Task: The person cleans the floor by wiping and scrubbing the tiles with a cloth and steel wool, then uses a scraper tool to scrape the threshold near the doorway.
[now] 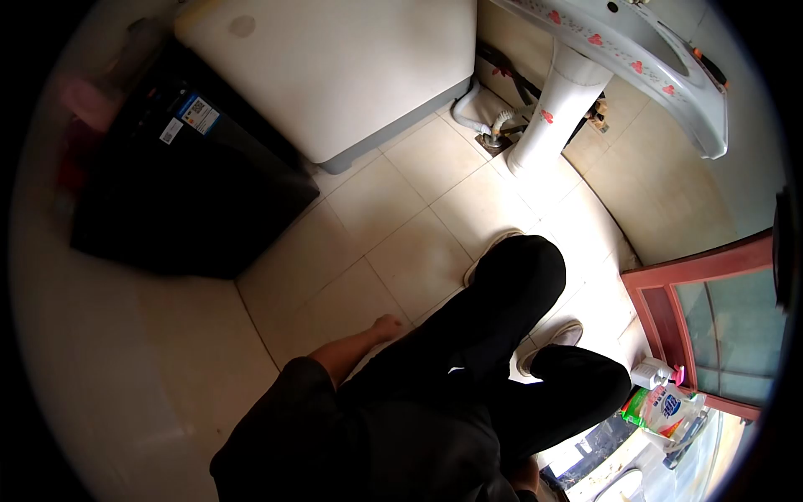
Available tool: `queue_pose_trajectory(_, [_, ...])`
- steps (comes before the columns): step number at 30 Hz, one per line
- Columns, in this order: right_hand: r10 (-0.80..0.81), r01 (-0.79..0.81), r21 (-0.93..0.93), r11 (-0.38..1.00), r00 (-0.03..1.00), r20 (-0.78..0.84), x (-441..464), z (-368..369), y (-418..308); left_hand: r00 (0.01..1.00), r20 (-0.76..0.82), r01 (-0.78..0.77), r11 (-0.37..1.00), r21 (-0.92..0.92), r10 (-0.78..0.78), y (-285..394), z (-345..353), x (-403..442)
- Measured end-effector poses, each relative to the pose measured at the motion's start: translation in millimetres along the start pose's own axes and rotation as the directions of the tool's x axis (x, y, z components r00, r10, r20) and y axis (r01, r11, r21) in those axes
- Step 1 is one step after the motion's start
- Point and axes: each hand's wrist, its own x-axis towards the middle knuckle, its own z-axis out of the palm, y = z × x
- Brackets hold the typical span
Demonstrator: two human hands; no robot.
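Observation:
My left hand (387, 327) hangs beside my left thigh over the tiled floor, its fingers curled in and nothing visible in them. Only a small part of my right hand (525, 475) shows at the bottom, close to my right thigh, and its fingers are hidden. My legs in black trousers (502, 293) stretch ahead, with light shoes (567, 335) on the floor.
A black appliance with labels (198, 114) stands at left, beside a large white appliance (376, 75). A flowered pedestal sink (548, 109) is ahead, with hoses (468, 113) at a floor drain. At right are a red-framed door (669, 326), a white bottle (651, 372) and a printed packet (661, 410).

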Motion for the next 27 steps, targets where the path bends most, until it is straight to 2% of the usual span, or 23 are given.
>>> queue_pose_trajectory(5, [-0.002,0.001,0.018,1.000,1.000,0.012,0.2,13.6,10.7,0.999,-0.002,0.040,0.994,0.098,-0.040,-13.0,-11.7,-12.0])
queue_pose_trajectory(7, [-0.002,0.001,0.022,1.000,1.000,0.014,-5.5,22.3,10.7,0.996,0.060,0.050,0.987,0.150,-0.059,-27.7,-11.6,-6.6])
queue_pose_trajectory(10, [0.010,-0.010,0.032,0.999,1.000,0.020,-7.0,37.1,15.6,0.999,0.019,0.032,0.997,0.071,-0.033,-30.1,-11.0,-13.9])
queue_pose_trajectory(13, [-0.002,0.000,0.029,1.000,0.999,0.046,-13.7,55.7,13.2,0.994,0.089,0.050,0.990,0.133,-0.062,-15.1,-14.4,-20.1])
queue_pose_trajectory(14, [0.013,-0.015,0.032,0.999,0.998,0.053,-17.3,63.9,19.8,0.993,0.107,-0.066,0.995,0.076,0.058,-58.5,0.0,20.1])
queue_pose_trajectory(15, [0.054,-0.056,0.040,0.998,0.997,0.063,-24.7,77.6,33.2,0.976,0.123,-0.182,0.983,0.014,0.179,-87.5,9.9,53.6])
queue_pose_trajectory(16, [0.093,-0.096,0.033,0.995,0.993,0.073,-32.6,94.0,41.8,0.945,0.138,-0.291,0.955,-0.050,0.295,-88.7,13.5,68.3])
queue_pose_trajectory(19, [0.313,-0.318,0.029,0.948,0.944,0.107,-49.7,138.8,58.2,0.958,0.261,-0.139,0.989,0.059,0.119,-40.6,-10.8,54.2])
queue_pose_trajectory(21, [0.513,-0.522,0.040,0.852,0.847,0.138,-54.9,154.7,95.3,0.946,0.315,-0.102,0.992,0.080,0.072,1.6,-4.6,42.5])
queue_pose_trajectory(23, [0.645,-0.653,0.061,0.755,0.756,0.112,-40.9,183.2,119.4,0.948,0.310,-0.100,0.990,0.099,0.065,38.7,-0.3,37.8])
queue_pose_trajectory(24, [0.626,-0.684,0.156,0.712,0.720,0.299,-63.8,142.0,106.5,0.949,0.307,-0.103,0.989,0.105,0.066,50.5,-0.4,34.4])
queue_pose_trajectory(25, [0.650,-0.695,0.159,0.701,0.715,0.257,-66.7,136.3,110.7,0.949,0.307,-0.111,0.988,0.110,0.073,64.2,2.3,33.5])
queue_pose_trajectory(27, [0.636,-0.717,0.270,0.642,0.695,0.334,-64.2,154.0,98.5,0.947,0.310,-0.129,0.985,0.116,0.087,79.6,2.5,43.8])
